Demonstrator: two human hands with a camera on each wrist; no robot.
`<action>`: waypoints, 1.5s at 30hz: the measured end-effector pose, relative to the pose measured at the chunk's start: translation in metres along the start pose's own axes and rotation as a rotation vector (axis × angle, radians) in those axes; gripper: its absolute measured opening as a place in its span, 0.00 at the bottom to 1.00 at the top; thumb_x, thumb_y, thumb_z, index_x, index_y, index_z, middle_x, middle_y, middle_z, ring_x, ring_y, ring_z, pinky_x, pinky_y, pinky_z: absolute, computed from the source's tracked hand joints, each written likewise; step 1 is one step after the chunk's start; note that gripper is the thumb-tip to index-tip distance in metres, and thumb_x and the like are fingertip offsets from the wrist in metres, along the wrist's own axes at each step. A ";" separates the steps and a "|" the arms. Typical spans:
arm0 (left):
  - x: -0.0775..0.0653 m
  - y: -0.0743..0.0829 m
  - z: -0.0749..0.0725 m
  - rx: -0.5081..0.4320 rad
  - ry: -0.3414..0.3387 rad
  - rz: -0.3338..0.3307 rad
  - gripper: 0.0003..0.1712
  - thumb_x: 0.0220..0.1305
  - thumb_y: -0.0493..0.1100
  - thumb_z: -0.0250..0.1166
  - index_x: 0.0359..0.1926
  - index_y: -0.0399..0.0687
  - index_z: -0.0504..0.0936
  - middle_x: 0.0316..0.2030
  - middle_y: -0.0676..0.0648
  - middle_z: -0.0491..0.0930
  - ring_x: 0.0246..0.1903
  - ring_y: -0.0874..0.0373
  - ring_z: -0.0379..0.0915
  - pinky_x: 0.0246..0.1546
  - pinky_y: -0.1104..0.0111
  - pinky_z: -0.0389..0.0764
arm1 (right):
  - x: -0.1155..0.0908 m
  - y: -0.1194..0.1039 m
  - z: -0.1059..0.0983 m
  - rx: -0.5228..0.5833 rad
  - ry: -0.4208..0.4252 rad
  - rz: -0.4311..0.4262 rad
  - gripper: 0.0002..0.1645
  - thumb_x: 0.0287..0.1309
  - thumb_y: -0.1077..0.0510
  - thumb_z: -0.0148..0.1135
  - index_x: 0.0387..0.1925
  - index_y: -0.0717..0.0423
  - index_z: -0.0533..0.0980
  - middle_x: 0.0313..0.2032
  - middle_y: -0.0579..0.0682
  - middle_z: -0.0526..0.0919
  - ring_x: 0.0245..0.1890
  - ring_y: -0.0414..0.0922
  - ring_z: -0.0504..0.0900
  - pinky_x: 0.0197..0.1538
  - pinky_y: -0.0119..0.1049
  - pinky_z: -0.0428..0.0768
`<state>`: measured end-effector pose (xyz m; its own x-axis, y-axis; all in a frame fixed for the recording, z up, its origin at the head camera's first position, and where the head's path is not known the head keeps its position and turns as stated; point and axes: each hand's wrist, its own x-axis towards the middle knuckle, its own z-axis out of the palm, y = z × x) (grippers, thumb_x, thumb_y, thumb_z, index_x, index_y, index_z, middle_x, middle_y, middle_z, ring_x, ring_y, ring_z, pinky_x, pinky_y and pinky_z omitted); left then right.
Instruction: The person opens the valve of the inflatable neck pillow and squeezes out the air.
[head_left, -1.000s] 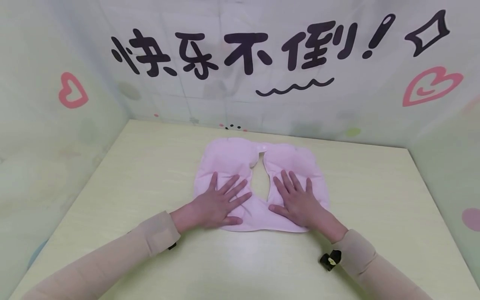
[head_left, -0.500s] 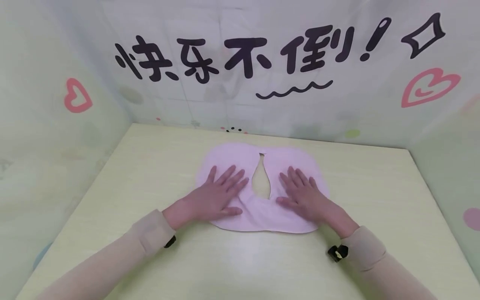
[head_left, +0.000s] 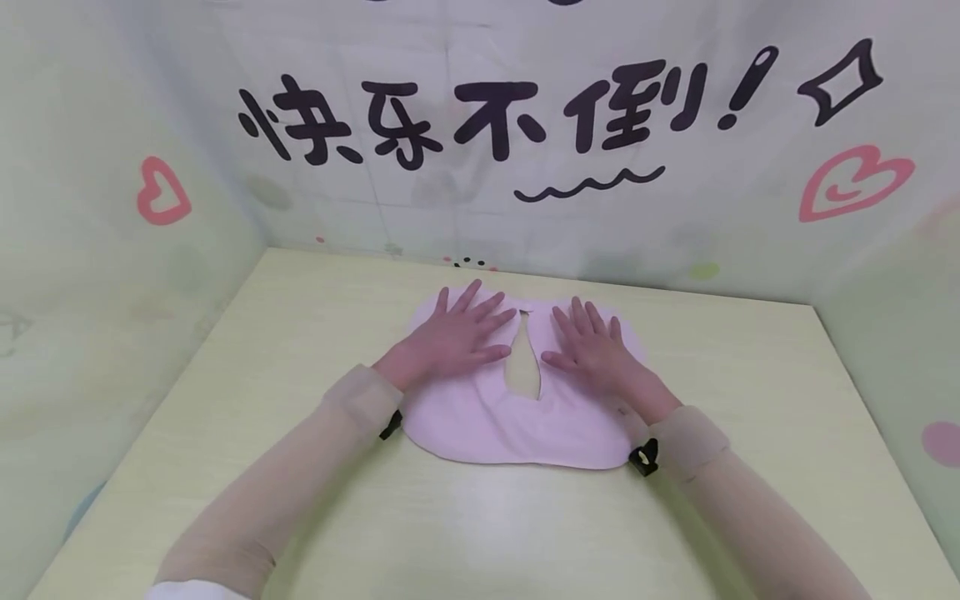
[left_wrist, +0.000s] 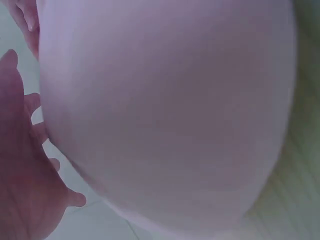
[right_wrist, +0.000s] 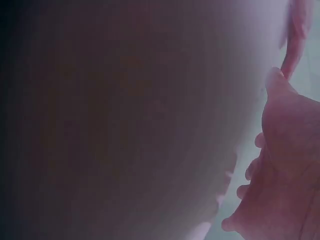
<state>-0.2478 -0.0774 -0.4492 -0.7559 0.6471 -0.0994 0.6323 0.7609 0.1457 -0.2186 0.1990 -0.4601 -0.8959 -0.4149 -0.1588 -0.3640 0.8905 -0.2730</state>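
A pink bib (head_left: pixel 517 433) with a teardrop-shaped opening lies spread over the pale table. My left hand (head_left: pixel 456 335) is flat over its upper left part, fingers spread and pointing toward the far edge. Across the opening, my right hand (head_left: pixel 597 357) lies over the upper right part with straight fingers. Both thumbs point inward to the opening. In the left wrist view, the bib's surface (left_wrist: pixel 165 100) fills most of the picture beside the left palm (left_wrist: pixel 25 170). The right wrist view is dark over the cloth, with the right palm (right_wrist: pixel 295 150) at its right side.
The light wooden table (head_left: pixel 480 542) is enclosed by printed fabric walls. On the back wall (head_left: pixel 480 217) are black characters and a wavy line. Pink hearts mark the left wall (head_left: pixel 75 250) and the back wall's right part. Small dark wrist cameras sit under both sleeves.
Both hands have slid away from me, up over the bib toward its far edge. The bib's upper half looked puffy and creased a second ago and is smoother now. The head view has shifted slightly.
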 end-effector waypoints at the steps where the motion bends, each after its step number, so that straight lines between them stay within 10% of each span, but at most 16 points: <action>1: 0.003 0.000 0.002 0.003 -0.008 -0.004 0.41 0.76 0.73 0.39 0.82 0.66 0.51 0.82 0.52 0.40 0.79 0.43 0.19 0.70 0.32 0.33 | 0.001 0.000 0.002 -0.009 -0.005 -0.005 0.51 0.76 0.32 0.45 0.82 0.57 0.41 0.80 0.66 0.31 0.78 0.66 0.30 0.71 0.73 0.33; 16: 0.019 -0.008 0.006 -0.024 -0.084 0.000 0.41 0.73 0.74 0.47 0.79 0.63 0.62 0.79 0.47 0.55 0.76 0.33 0.47 0.66 0.31 0.57 | 0.007 -0.003 0.017 -0.008 -0.057 -0.010 0.51 0.75 0.31 0.44 0.83 0.54 0.43 0.80 0.65 0.33 0.79 0.63 0.31 0.71 0.72 0.34; 30: 0.024 -0.003 0.001 -0.052 -0.108 -0.034 0.40 0.74 0.72 0.45 0.78 0.60 0.66 0.78 0.47 0.58 0.76 0.33 0.45 0.67 0.29 0.51 | 0.005 -0.007 0.018 -0.035 -0.061 0.011 0.51 0.76 0.30 0.41 0.83 0.54 0.41 0.80 0.65 0.33 0.79 0.63 0.30 0.72 0.71 0.34; 45: -0.022 0.002 -0.006 -0.024 -0.038 -0.041 0.37 0.78 0.67 0.46 0.80 0.60 0.60 0.81 0.41 0.48 0.78 0.32 0.33 0.66 0.26 0.48 | -0.028 -0.001 0.010 0.036 -0.057 0.132 0.53 0.75 0.30 0.43 0.82 0.56 0.38 0.79 0.67 0.28 0.77 0.68 0.28 0.65 0.80 0.31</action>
<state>-0.2308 -0.0907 -0.4411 -0.7740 0.6169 -0.1428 0.5962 0.7859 0.1639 -0.1908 0.2075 -0.4646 -0.9190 -0.3054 -0.2493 -0.2335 0.9312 -0.2800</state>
